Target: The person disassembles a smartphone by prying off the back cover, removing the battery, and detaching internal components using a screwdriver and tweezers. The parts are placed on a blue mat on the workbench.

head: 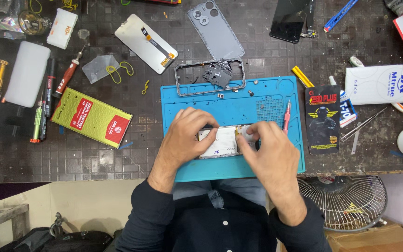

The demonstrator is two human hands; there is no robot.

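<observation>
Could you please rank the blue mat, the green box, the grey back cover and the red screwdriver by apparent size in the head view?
1. Blue mat
2. Green box
3. Grey back cover, close to the box
4. Red screwdriver

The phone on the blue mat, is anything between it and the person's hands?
Nothing visible is. Both hands already rest on the opened phone: the left hand covers its left end and the right hand its right end. The pink screwdriver lies off to the right on the blue mat, out of the way.
</observation>
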